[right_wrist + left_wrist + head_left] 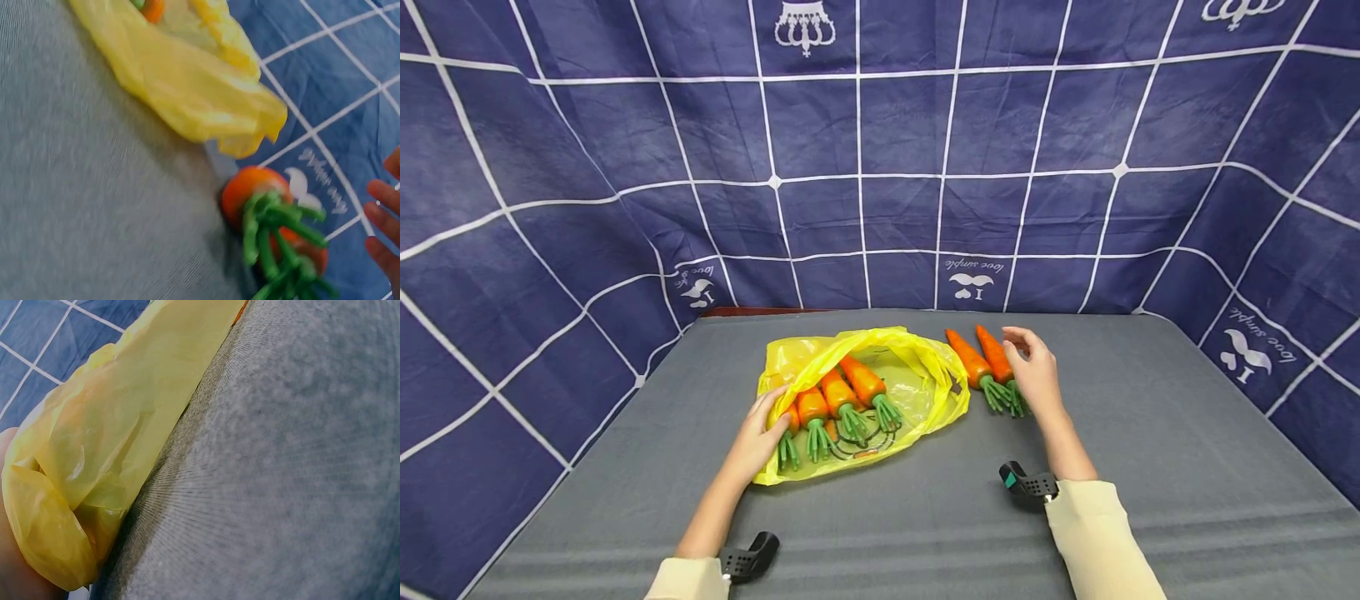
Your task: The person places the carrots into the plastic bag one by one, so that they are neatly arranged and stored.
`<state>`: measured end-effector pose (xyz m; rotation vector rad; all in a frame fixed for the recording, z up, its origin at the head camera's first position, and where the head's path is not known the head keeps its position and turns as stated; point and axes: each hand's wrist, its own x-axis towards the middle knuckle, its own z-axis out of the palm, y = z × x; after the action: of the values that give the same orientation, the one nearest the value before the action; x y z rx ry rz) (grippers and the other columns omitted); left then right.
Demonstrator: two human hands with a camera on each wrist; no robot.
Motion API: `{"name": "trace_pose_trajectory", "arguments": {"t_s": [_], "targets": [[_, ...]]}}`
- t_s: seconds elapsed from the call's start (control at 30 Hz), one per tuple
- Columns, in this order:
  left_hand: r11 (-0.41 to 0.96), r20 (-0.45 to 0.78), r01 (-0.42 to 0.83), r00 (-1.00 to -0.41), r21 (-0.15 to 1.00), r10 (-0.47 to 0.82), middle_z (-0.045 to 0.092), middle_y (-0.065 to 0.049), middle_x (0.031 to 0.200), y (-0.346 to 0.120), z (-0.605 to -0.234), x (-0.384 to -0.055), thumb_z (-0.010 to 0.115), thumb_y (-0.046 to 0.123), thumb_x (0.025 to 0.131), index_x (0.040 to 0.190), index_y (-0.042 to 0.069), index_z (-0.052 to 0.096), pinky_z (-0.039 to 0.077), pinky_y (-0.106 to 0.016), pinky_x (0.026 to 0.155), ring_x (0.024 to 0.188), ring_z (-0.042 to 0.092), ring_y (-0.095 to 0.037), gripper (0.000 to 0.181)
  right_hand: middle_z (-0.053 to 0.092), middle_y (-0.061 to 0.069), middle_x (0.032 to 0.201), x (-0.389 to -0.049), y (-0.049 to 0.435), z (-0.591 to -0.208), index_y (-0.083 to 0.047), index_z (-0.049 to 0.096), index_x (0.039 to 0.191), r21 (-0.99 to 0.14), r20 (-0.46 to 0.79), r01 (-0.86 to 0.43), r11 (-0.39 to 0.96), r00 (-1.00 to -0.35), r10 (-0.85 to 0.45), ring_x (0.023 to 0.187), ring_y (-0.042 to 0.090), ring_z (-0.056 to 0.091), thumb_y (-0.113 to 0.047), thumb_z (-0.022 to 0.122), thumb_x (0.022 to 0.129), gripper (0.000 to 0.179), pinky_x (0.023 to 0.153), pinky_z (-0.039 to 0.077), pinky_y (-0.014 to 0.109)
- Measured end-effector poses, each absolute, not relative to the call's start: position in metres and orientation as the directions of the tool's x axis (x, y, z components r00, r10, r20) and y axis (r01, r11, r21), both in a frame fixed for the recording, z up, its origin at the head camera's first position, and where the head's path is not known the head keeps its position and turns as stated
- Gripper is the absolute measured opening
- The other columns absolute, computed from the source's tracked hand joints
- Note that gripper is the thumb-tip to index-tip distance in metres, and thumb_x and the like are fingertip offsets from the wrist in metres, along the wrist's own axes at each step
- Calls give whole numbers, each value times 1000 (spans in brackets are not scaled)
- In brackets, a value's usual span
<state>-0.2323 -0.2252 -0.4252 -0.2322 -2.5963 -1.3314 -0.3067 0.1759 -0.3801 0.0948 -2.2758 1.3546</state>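
Observation:
A yellow plastic bag (808, 348) lies on its side with its mouth facing me. Several orange carrots (865, 381) with green stalks lie inside it, stalks toward the opening. At the bag's left edge my left hand (754, 446) grips the plastic, its thumb close to the leftmost carrot. In the left wrist view the yellow plastic (119, 425) covers much of that hand. Two more carrots (968, 358) lie side by side just right of the bag. My right hand (1036, 377) hovers beside them, fingers (382, 215) apart from the carrots and holding nothing.
The grey cloth-covered table (925, 533) runs under everything. A dark blue curtain (895, 217) with white grid lines stands behind and along both sides. Black bands (1030, 483) sit on both wrists.

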Motion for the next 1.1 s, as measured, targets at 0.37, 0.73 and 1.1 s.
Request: {"name": "trace_pose_trajectory", "arguments": {"t_s": [0.37, 0.73, 1.1], "targets": [[576, 276, 251, -960, 778, 45, 33, -18, 141, -223, -424, -234, 50, 16, 92, 135, 9, 40, 23, -59, 103, 132, 28, -38, 45, 54, 18, 117, -318, 195, -402, -5, 57, 117, -853, 397, -237, 465, -872, 284, 106, 29, 51, -10, 54, 88, 30, 94, 39, 44], [570, 281, 256, -959, 781, 45, 33, -21, 141, -224, -426, -232, 50, 18, 93, 135, 7, 39, 22, -60, 103, 132, 27, -39, 45, 27, 17, 145, -322, 199, -417, -9, 39, 136, -875, 244, -165, 455, -962, 121, 131, 34, 30, -16, 44, 95, 43, 106, 29, 47], [571, 293, 263, -955, 778, 41, 35, -19, 140, -225, -427, -233, 51, 16, 92, 134, 8, 41, 23, -59, 104, 132, 29, -37, 44, 26, 25, 143, -325, 198, -420, -4, 34, 139, -832, 143, -121, 542, -990, -1, 131, 38, 29, -22, 51, 92, 53, 107, 23, 51]]}}
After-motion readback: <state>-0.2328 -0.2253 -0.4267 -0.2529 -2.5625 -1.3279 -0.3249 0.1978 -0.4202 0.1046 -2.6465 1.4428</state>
